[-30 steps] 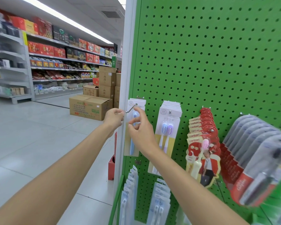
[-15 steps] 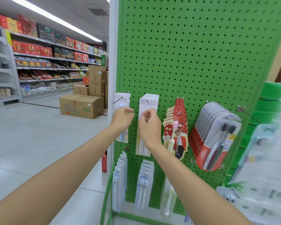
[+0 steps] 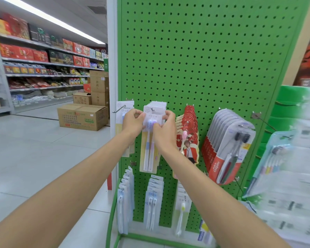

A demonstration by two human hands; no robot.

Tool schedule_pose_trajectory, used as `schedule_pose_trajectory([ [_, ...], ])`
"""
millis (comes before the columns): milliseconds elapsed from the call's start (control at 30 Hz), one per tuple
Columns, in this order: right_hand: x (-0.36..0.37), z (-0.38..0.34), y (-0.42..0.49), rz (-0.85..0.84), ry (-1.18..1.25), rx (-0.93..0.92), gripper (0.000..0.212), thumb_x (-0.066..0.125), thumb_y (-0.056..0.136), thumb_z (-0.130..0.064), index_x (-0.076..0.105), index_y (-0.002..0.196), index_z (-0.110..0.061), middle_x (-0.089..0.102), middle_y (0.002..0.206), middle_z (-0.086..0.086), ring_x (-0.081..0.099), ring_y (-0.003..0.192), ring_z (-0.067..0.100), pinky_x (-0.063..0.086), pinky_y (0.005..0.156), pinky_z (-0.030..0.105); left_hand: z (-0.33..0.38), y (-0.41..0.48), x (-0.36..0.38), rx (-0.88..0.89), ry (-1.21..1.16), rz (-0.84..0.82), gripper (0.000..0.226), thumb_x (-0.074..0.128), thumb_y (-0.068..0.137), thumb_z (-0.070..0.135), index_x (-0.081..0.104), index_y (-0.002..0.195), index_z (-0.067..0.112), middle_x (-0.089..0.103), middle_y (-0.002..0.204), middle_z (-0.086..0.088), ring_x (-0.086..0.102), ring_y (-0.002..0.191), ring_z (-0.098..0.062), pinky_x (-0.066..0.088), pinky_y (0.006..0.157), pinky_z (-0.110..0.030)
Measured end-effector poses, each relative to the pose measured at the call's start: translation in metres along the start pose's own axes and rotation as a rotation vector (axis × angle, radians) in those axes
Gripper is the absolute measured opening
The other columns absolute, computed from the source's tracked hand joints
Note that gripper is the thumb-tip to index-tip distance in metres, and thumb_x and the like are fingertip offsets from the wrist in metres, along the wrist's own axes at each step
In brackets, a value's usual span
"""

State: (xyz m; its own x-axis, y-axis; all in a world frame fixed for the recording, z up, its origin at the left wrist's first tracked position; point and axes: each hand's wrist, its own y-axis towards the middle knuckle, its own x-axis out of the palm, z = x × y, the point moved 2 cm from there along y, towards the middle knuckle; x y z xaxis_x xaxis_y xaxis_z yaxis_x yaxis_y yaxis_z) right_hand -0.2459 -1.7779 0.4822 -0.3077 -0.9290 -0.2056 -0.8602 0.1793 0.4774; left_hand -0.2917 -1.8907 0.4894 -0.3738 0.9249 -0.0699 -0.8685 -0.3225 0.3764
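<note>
The twin toothbrush pack [image 3: 149, 149] hangs at the front of the 2nd stack from the left edge of the green pegboard [image 3: 204, 59], in the upper hook row. The left hand [image 3: 132, 120] pinches the pack's upper left edge. The right hand [image 3: 166, 129] grasps its upper right edge, thumb across the brush heads. The pack holds 2 brushes, 1 blue and 1 pink.

Left of the pegboard, past the white post [image 3: 112, 68], open floor runs to a cardboard box [image 3: 82, 117]. A bare hook [image 3: 118, 109] projects from the pegboard just left of the left hand.

The upper row carries 4 stacks and the lower row 3. The red packs [image 3: 188, 133] touch the right wrist. The 4th stack [image 3: 227, 145] reads "Colgate", with 2 brushes in its front pack. Other print is too small to read.
</note>
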Motion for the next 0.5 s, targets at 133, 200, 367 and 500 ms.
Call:
schedule_pose_trajectory([
  [133,-0.002,-0.001,-0.001,0.012,0.011,-0.020,0.057,0.050,0.090,-0.004,0.034,0.142,-0.023,0.050,0.131,-0.003,0.059,0.101,0.022,0.050,0.092,0.047,-0.001,0.001,-0.001,-0.062,-0.105,-0.014,0.015,0.049,0.103,0.017,0.059,0.101,0.006,0.052,0.078,-0.001,0.052,0.076,-0.014,0.058,0.079,-0.029],
  [200,-0.005,-0.002,-0.002,0.020,0.019,-0.025,0.056,0.049,0.090,-0.003,0.036,0.141,-0.024,0.051,0.129,-0.004,0.058,0.084,0.013,0.051,0.089,0.044,-0.001,0.002,0.000,-0.072,-0.130,-0.026,0.015,0.049,0.103,0.018,0.059,0.100,0.007,0.052,0.078,-0.001,0.052,0.076,-0.014,0.058,0.078,-0.028],
  [367,-0.007,-0.009,-0.002,0.029,0.042,-0.057,0.056,0.049,0.089,0.000,0.040,0.140,-0.022,0.053,0.121,-0.007,0.053,0.072,0.004,0.053,0.084,0.039,0.001,0.006,-0.005,-0.112,-0.196,-0.031,0.018,0.049,0.103,0.021,0.059,0.091,0.011,0.051,0.074,-0.001,0.052,0.071,-0.014,0.057,0.077,-0.028],
  [500,-0.002,-0.011,-0.005,0.002,0.051,-0.057,0.056,0.049,0.088,0.000,0.040,0.139,-0.022,0.054,0.119,-0.008,0.053,0.075,0.003,0.053,0.085,0.038,-0.002,0.003,-0.016,-0.133,-0.193,-0.003,0.025,0.047,0.104,0.020,0.053,0.080,0.012,0.045,0.069,-0.001,0.044,0.065,-0.014,0.052,0.068,-0.025],
])
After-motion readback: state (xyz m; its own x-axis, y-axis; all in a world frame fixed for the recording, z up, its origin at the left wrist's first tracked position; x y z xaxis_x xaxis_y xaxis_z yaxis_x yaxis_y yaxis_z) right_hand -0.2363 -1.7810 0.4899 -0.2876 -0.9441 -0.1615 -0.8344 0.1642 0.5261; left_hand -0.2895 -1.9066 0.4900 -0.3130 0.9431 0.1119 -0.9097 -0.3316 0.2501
